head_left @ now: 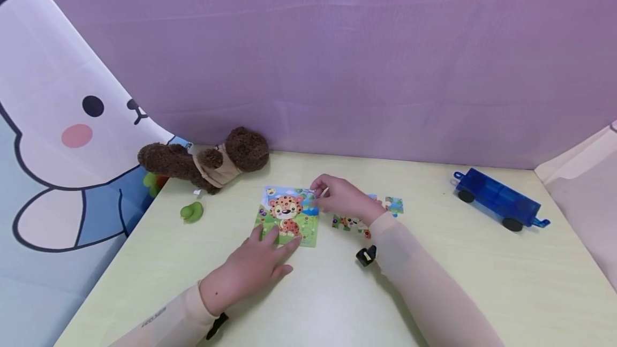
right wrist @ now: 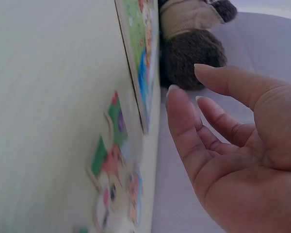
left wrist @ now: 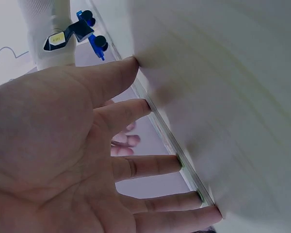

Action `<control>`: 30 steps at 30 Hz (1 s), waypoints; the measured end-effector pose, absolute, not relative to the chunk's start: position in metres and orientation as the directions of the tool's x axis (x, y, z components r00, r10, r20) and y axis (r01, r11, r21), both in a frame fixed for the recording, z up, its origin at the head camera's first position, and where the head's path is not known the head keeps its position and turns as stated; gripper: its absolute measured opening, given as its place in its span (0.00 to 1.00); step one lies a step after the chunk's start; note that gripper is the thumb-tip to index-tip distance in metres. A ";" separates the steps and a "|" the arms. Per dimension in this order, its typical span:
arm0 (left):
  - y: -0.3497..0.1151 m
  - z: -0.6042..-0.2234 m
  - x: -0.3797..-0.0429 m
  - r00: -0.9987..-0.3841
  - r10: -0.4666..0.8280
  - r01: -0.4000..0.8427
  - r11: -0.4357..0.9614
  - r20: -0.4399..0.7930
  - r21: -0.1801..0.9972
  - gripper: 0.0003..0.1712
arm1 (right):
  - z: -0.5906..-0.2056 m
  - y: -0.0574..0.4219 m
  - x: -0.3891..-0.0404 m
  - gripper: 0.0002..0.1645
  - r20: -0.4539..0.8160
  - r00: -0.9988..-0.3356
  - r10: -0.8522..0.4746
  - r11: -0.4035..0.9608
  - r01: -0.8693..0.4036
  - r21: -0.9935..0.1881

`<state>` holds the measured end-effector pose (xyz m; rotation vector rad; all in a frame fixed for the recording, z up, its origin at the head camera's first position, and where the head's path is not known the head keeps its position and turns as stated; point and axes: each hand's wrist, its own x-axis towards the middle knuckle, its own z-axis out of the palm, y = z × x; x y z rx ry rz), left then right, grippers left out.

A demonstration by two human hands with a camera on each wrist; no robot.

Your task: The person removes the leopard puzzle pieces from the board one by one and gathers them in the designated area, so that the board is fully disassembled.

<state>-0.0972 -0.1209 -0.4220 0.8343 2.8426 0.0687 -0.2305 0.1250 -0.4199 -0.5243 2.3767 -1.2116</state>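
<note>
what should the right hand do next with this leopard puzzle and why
Probably reach back for one of the loose pieces. The right hand hovers over the puzzle board's right edge with relaxed fingers, apparently holding nothing, while the left hand presses flat on the board's near edge, steadying it. The loose pieces lie just right of the board.

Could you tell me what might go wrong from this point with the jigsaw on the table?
The left hand presses only the near edge of the square leopard jigsaw board, so the board could slide or pivot. The right hand hovers open over the board's far right corner; its sleeve hangs above the loose cardboard puzzle pieces and might sweep them across the pale green table.
</note>
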 end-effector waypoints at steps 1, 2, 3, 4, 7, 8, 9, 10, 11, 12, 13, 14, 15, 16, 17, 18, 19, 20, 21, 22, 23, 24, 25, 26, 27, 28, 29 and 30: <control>-0.121 -0.422 -0.097 -0.826 0.542 0.535 0.840 -0.154 0.092 0.35 | -0.421 0.122 -0.231 0.24 -0.193 -0.839 -0.508 0.554 -0.147 -0.819; -0.121 -0.422 -0.098 -0.824 0.547 0.540 0.837 -0.149 0.089 0.35 | -0.422 0.119 -0.232 0.25 -0.191 -0.838 -0.512 0.560 -0.157 -0.813; -0.121 -0.422 -0.098 -0.822 0.552 0.545 0.834 -0.144 0.085 0.35 | -0.424 0.116 -0.233 0.25 -0.191 -0.835 -0.516 0.567 -0.166 -0.807; -0.121 -0.422 -0.098 -0.820 0.555 0.549 0.832 -0.140 0.081 0.35 | -0.425 0.114 -0.233 0.25 -0.189 -0.831 -0.523 0.571 -0.177 -0.802; -0.121 -0.423 -0.098 -0.816 0.563 0.559 0.826 -0.134 0.070 0.35 | -0.430 0.107 -0.235 0.25 -0.196 -0.816 -0.543 0.578 -0.194 -0.793; -0.121 -0.424 -0.098 -0.815 0.565 0.561 0.825 -0.132 0.067 0.35 | -0.432 0.106 -0.236 0.24 -0.199 -0.813 -0.548 0.581 -0.198 -0.790; -0.121 -0.424 -0.098 -0.814 0.565 0.562 0.825 -0.132 0.066 0.35 | -0.433 0.105 -0.236 0.24 -0.203 -0.811 -0.549 0.586 -0.200 -0.785; -0.121 -0.424 -0.098 -0.815 0.565 0.561 0.825 -0.131 0.066 0.35 | -0.435 0.104 -0.237 0.23 -0.204 -0.811 -0.548 0.591 -0.203 -0.781; -0.121 -0.424 -0.098 -0.815 0.565 0.561 0.825 -0.130 0.065 0.35 | -0.436 0.103 -0.237 0.23 -0.206 -0.812 -0.546 0.597 -0.205 -0.776; -0.121 -0.424 -0.098 -0.815 0.564 0.561 0.825 -0.130 0.064 0.36 | -0.436 0.102 -0.237 0.23 -0.208 -0.813 -0.544 0.602 -0.207 -0.771; -0.120 -0.424 -0.098 -0.816 0.564 0.561 0.825 -0.129 0.062 0.36 | -0.437 0.101 -0.237 0.23 -0.207 -0.813 -0.544 0.608 -0.213 -0.765; -0.120 -0.423 -0.099 -0.816 0.564 0.562 0.825 -0.128 0.060 0.36 | -0.438 0.101 -0.237 0.23 -0.206 -0.813 -0.545 0.613 -0.219 -0.759; -0.120 -0.423 -0.099 -0.816 0.565 0.562 0.825 -0.127 0.058 0.36 | -0.439 0.100 -0.237 0.24 -0.208 -0.812 -0.546 0.619 -0.224 -0.753; -0.120 -0.423 -0.098 -0.816 0.564 0.562 0.825 -0.127 0.056 0.36 | -0.439 0.099 -0.237 0.25 -0.207 -0.810 -0.549 0.623 -0.231 -0.748; -0.120 -0.423 -0.098 -0.816 0.564 0.562 0.825 -0.127 0.055 0.36 | -0.439 0.098 -0.237 0.25 -0.210 -0.806 -0.553 0.628 -0.238 -0.741; -0.120 -0.423 -0.098 -0.816 0.563 0.561 0.826 -0.128 0.054 0.36 | -0.440 0.098 -0.237 0.26 -0.213 -0.802 -0.558 0.632 -0.245 -0.735; -0.120 -0.423 -0.098 -0.816 0.564 0.562 0.825 -0.126 0.053 0.35 | -0.440 0.097 -0.237 0.27 -0.214 -0.798 -0.564 0.638 -0.256 -0.727; -0.120 -0.423 -0.098 -0.816 0.564 0.562 0.826 -0.126 0.055 0.35 | -0.440 0.096 -0.237 0.27 -0.218 -0.794 -0.568 0.643 -0.262 -0.720; -0.121 -0.423 -0.098 -0.816 0.564 0.562 0.825 -0.127 0.055 0.35 | -0.439 0.096 -0.236 0.28 -0.223 -0.791 -0.570 0.647 -0.265 -0.714; -0.121 -0.422 -0.098 -0.816 0.564 0.561 0.826 -0.127 0.056 0.35 | -0.438 0.095 -0.236 0.28 -0.227 -0.787 -0.573 0.649 -0.267 -0.713; -0.121 -0.422 -0.098 -0.816 0.564 0.562 0.825 -0.125 0.056 0.35 | -0.438 0.094 -0.236 0.28 -0.232 -0.785 -0.574 0.653 -0.268 -0.708; -0.121 -0.422 -0.098 -0.816 0.565 0.562 0.825 -0.124 0.055 0.35 | -0.437 0.094 -0.236 0.28 -0.236 -0.784 -0.574 0.655 -0.267 -0.707; -0.121 -0.422 -0.098 -0.815 0.566 0.564 0.824 -0.122 0.054 0.35 | -0.436 0.094 -0.235 0.28 -0.241 -0.784 -0.572 0.659 -0.265 -0.704; -0.121 -0.422 -0.098 -0.815 0.566 0.564 0.824 -0.123 0.054 0.35 | -0.436 0.093 -0.236 0.28 -0.245 -0.783 -0.571 0.662 -0.263 -0.702; -0.121 -0.422 -0.098 -0.814 0.567 0.565 0.823 -0.122 0.052 0.35 | -0.436 0.093 -0.236 0.28 -0.248 -0.782 -0.571 0.663 -0.262 -0.701; -0.121 -0.422 -0.098 -0.814 0.567 0.565 0.823 -0.122 0.053 0.35 | -0.436 0.093 -0.236 0.28 -0.251 -0.781 -0.572 0.665 -0.263 -0.699; -0.121 -0.422 -0.098 -0.815 0.567 0.565 0.823 -0.122 0.054 0.35 | -0.436 0.092 -0.237 0.27 -0.254 -0.780 -0.573 0.668 -0.264 -0.696; -0.121 -0.422 -0.098 -0.815 0.566 0.564 0.824 -0.124 0.057 0.35 | -0.436 0.092 -0.238 0.27 -0.255 -0.777 -0.576 0.668 -0.267 -0.695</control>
